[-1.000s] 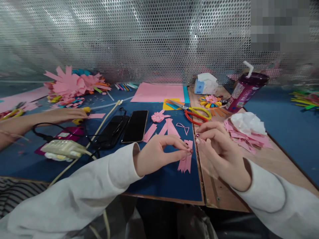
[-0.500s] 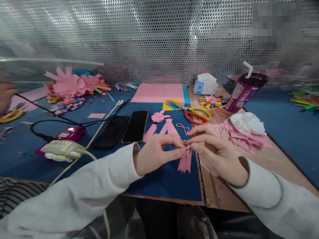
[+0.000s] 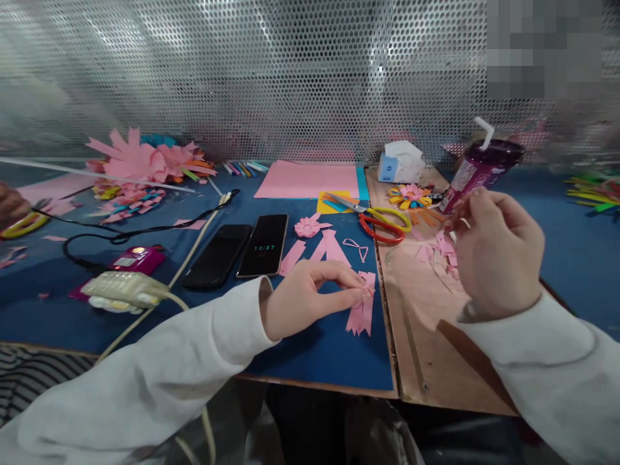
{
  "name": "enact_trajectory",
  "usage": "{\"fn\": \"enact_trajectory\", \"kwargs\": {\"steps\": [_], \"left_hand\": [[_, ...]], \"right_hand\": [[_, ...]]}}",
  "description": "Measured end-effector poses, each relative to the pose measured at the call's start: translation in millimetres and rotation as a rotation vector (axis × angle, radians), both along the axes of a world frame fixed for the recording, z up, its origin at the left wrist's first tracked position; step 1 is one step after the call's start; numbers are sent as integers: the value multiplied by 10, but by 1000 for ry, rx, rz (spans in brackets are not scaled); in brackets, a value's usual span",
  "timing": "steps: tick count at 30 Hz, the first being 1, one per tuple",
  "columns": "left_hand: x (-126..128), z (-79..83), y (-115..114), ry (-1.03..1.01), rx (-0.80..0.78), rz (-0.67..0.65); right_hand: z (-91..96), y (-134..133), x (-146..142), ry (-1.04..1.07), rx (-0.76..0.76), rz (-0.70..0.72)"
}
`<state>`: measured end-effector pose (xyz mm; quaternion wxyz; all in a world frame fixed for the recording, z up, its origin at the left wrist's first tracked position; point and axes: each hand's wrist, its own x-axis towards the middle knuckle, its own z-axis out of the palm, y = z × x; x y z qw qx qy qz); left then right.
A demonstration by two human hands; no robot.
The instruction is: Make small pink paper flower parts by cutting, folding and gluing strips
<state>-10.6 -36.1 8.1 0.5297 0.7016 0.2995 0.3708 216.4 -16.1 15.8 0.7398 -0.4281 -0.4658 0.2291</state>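
My left hand (image 3: 310, 297) rests on the blue mat and pinches the top of a bunch of pink paper strips (image 3: 361, 313) between thumb and forefinger. My right hand (image 3: 496, 252) is lifted over the wooden board (image 3: 416, 303), fingers curled together, in front of a pile of pink paper scraps (image 3: 443, 248). What its fingertips hold, if anything, is too small to make out. More cut pink strips (image 3: 324, 248) and a small pink paper flower (image 3: 307, 226) lie just beyond my left hand.
Two phones (image 3: 264, 245) lie side by side, one screen lit. Scissors (image 3: 382, 223), a pink sheet (image 3: 310, 179), a tissue box (image 3: 400, 161) and a purple cup with straw (image 3: 477, 174) stand further back. A power strip (image 3: 121, 289) with cables and another person's hand (image 3: 10, 203) are at left.
My right hand left the strips and rose to the right, over the scraps. One phone's screen lit up. The other person's hand drew back to the left, taking a cable with it.
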Motion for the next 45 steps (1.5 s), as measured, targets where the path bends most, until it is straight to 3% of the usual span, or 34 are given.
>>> {"fn": "enact_trajectory", "kwargs": {"steps": [5, 9, 11, 14, 16, 18, 22, 30, 39, 45], "left_hand": [[-14, -23, 20, 15, 20, -19], [-13, -27, 22, 16, 23, -26], [-10, -20, 17, 12, 11, -33], [-5, -4, 9, 16, -7, -35], [0, 5, 6, 29, -10, -26], [4, 9, 5, 41, -11, -13], [10, 3, 6, 46, -26, 5], [15, 23, 11, 40, -153, -90], [21, 20, 1, 87, -184, -138], [29, 0, 7, 39, -107, -16]], "right_hand": [[7, 90, 128, -315, -129, -139], [-77, 59, 156, -1083, -157, 5], [-161, 49, 201, -1432, -104, -50], [-265, 44, 244, -1604, -79, -208], [-271, 26, 206, -1528, -62, -243], [-225, -27, 105, -1362, -3, -149], [-91, -233, -150, -1001, 119, 303], [-113, -366, -291, -603, -63, 658], [-131, -373, -317, -566, -48, 678], [-125, -347, -303, -535, -93, 579]]}}
